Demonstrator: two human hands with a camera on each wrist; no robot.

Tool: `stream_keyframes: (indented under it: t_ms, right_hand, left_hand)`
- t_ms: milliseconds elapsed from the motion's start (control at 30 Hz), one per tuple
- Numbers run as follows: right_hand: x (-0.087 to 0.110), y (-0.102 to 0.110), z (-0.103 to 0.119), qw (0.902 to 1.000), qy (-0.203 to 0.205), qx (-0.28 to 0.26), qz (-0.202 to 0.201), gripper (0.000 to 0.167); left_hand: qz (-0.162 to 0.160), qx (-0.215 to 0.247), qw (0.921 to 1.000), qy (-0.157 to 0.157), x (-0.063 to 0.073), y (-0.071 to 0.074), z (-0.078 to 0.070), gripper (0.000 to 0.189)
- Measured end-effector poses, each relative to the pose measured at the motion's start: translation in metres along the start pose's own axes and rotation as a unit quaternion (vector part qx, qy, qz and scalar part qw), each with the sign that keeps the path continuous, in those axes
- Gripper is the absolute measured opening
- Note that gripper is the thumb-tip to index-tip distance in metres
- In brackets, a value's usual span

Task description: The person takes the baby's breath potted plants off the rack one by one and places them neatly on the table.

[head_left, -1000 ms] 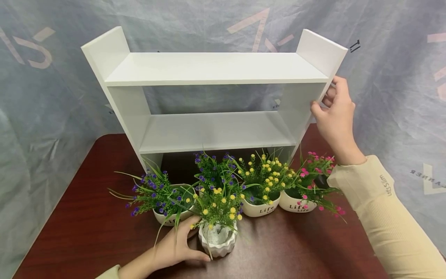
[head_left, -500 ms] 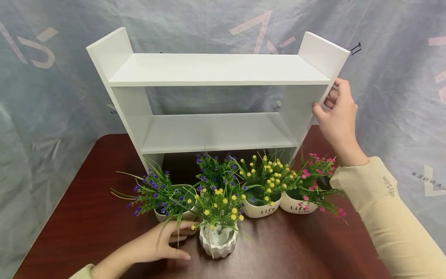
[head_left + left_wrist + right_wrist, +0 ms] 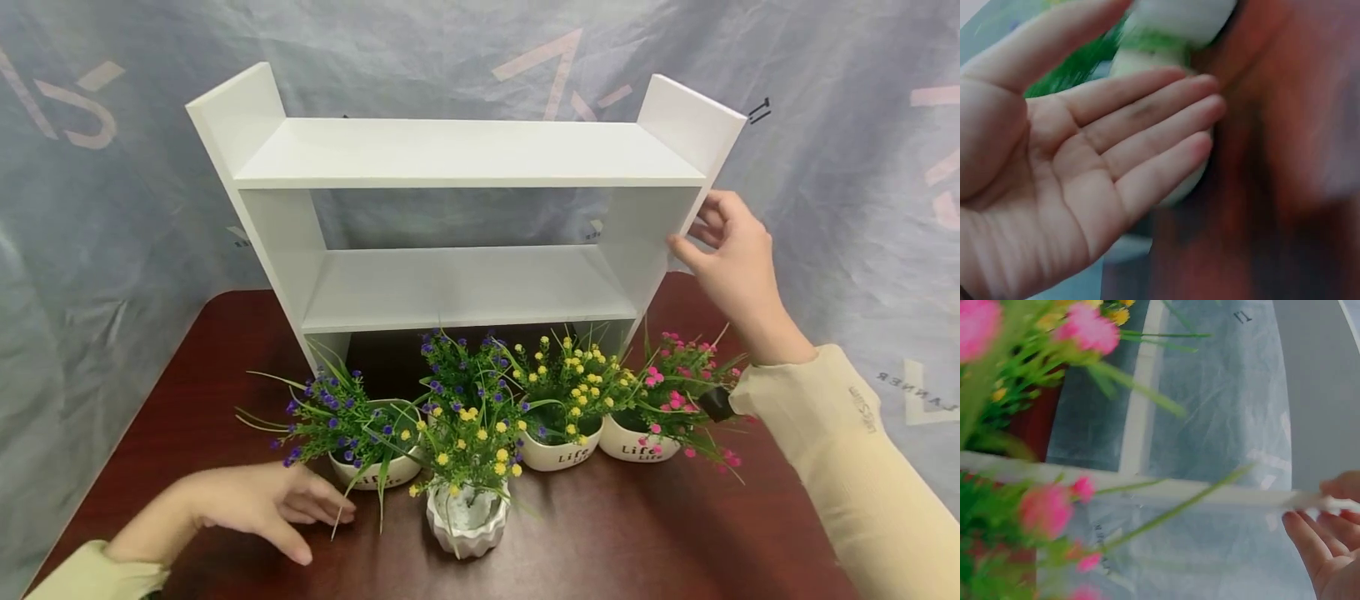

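A white two-tier shelf (image 3: 468,154) stands on the table. My right hand (image 3: 731,254) holds the edge of its right side panel, thumb on the inner side and fingers outside, as the right wrist view (image 3: 1332,534) shows. My left hand (image 3: 251,508) hovers over the front left of the table with nothing in it; in the left wrist view its palm and fingers (image 3: 1141,134) are spread nearly straight. To its right is a ribbed grey-white pot (image 3: 468,533) of yellow flowers (image 3: 480,437). Left of that pot, an oval "Life" pot (image 3: 375,479) bears purple flowers (image 3: 337,408).
Behind the ribbed pot are more purple flowers (image 3: 461,367). Oval white pots with yellow flowers (image 3: 573,379) and pink flowers (image 3: 678,392) stand before the shelf's right part. The pink ones are beneath my right forearm. A grey printed cloth (image 3: 847,167) hangs behind the dark red table (image 3: 637,533).
My left hand has drawn away from the ribbed pot, leftward, its fingers leaving the pot's side. My right hand has slid slightly down the shelf's side panel. The pots stay put.
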State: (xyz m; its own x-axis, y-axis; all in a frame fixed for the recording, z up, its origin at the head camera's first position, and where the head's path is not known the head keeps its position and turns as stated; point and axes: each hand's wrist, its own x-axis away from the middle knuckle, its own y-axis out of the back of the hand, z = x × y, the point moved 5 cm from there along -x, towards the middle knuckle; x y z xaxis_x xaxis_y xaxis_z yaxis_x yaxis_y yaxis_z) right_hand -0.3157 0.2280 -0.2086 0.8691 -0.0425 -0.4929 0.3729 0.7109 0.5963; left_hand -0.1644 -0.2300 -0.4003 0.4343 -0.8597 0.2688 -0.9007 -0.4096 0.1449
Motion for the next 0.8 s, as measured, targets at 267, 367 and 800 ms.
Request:
stream_keyframes:
  t_ms: [267,367,800]
  right_hand:
    - [0.008,0.004,-0.025,0.9912,0.02,0.031,0.127,0.039]
    - [0.01,0.006,-0.032,0.9806,0.029,0.044,0.189,0.038]
    - [0.021,0.009,-0.052,0.9478,0.075,0.129,0.282,0.03]
  left_hand:
    - [0.013,0.027,0.9995,0.013,0.037,0.043,0.007,0.047]
    - [0.01,0.031,0.9995,0.005,0.048,0.055,0.006,0.044]
    - [0.026,0.022,0.999,0.028,0.062,0.079,-0.001,0.048]
